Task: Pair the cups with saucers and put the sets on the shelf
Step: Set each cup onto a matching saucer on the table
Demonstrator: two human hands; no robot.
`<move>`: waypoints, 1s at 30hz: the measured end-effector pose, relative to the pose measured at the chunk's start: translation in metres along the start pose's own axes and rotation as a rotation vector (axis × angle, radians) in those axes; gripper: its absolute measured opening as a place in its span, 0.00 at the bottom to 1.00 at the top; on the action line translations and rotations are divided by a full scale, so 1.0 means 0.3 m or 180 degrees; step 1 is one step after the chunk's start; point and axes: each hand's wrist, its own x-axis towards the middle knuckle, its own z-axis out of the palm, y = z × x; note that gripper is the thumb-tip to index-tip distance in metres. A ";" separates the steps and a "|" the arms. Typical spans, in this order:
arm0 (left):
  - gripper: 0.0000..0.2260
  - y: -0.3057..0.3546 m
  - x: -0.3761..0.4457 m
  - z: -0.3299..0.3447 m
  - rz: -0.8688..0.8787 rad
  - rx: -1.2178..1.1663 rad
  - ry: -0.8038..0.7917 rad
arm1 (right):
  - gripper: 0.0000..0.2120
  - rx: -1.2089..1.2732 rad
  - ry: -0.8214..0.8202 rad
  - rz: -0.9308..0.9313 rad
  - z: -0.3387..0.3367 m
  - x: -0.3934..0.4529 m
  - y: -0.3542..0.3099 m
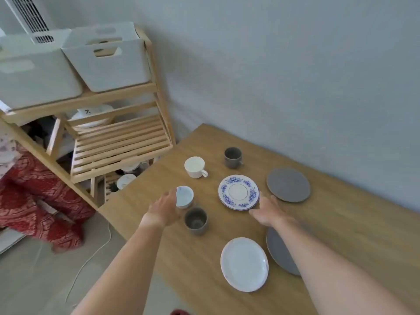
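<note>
At frame centre on the desk (329, 223), the left hand (164, 210) reaches the small white cup (184, 196), fingers loosely spread; the right hand (269, 210), fingers spread, touches the blue-patterned saucer (238, 192). The shelf (118, 142) stands upper left.

Count on the bench (341, 235): four cups, four saucers.

I tally two grey cups (233, 157) (195, 220), one plain white cup (195, 167) and one blue-marked white cup (184, 196); two grey saucers (288, 185) (279, 253), one blue-floral saucer (238, 192), one plain white saucer (244, 264). On the shelf (120, 142) top I count two white bins (109, 60) (34, 73).
</note>
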 end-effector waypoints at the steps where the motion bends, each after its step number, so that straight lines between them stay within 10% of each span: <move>1: 0.39 -0.014 0.022 0.006 0.0008 -0.0019 -0.0058 | 0.39 0.0061 -0.0006 0.0071 0.018 0.013 -0.004; 13: 0.41 -0.044 0.329 0.006 0.0927 -0.0105 -0.0426 | 0.54 0.0897 0.0391 0.0434 0.113 0.166 -0.058; 30: 0.40 0.262 0.460 0.109 0.1868 -0.0217 -0.0485 | 0.49 0.1655 0.0185 0.0042 0.065 0.212 0.012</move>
